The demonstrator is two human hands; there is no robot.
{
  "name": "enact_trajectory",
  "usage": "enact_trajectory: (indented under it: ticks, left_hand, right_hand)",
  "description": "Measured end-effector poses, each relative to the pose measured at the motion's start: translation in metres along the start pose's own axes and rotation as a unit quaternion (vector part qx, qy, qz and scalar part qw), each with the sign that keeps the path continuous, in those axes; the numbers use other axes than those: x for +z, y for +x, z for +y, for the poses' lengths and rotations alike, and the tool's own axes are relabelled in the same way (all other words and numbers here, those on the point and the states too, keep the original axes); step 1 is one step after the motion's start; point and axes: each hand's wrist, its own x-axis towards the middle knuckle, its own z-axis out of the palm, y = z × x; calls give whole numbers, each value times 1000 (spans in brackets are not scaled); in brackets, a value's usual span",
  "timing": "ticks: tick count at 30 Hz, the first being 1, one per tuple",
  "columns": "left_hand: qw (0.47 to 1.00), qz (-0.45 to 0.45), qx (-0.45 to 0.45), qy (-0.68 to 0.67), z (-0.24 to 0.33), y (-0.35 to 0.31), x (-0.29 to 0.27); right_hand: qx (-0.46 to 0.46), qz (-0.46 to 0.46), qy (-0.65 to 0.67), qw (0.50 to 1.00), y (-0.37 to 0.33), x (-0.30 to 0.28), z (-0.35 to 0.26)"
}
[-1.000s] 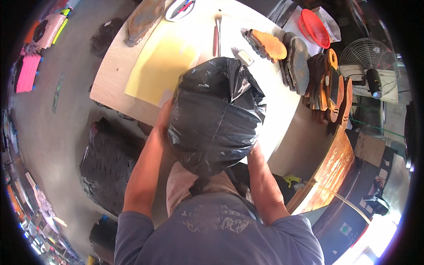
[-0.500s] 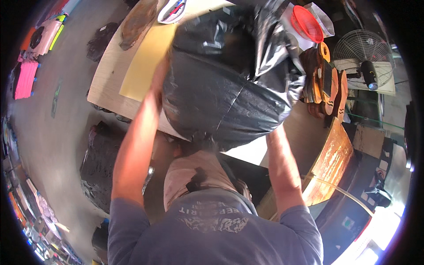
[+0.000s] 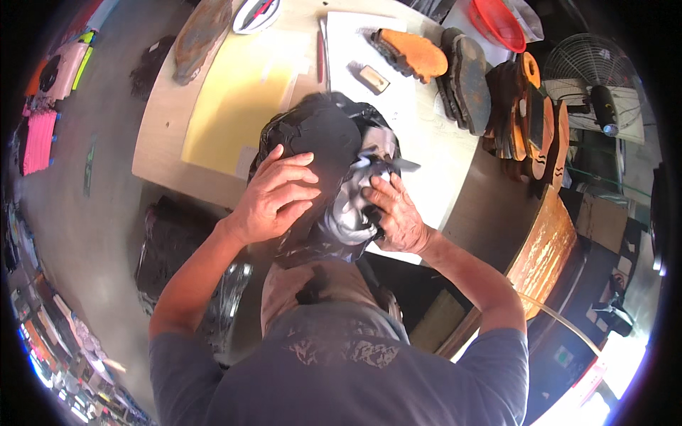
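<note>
The black plastic bag is held between both hands at the near edge of the bench, in front of the torso; whether its weight is borne by the bench or the lap cannot be told. The fingers of the left hand are spread and lightly curved over the bag's side, with nothing pinched. The fingers of the right hand are curled on its crumpled, shiny part, apparently in a grasp, though blur hides the detail. The bag is best steadied by the flat left palm while the folds are worked gently on the right, since thin film is easily torn by a hard tug. The small block and the yellow sheet are best left undisturbed.
</note>
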Motion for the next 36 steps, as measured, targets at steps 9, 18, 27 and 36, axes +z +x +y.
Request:
enact_trajectory:
  ticks: [9,18,27,36]
  left_hand:
    - [990,24,-111,81,61,31,13]
    - [964,-59,-118,233,58,17,46]
    - [963,-60,-113,237,63,20,43]
    - [962,-79,-119,231,61,16,40]
  right_hand:
    - [74,-119,7,990,16,-23,-27]
    - [73,-178,41,980,30,-42,-42]
    - [388,-117,149,902,118,-41,82]
    - [372,-117,71,918,164,1,117]
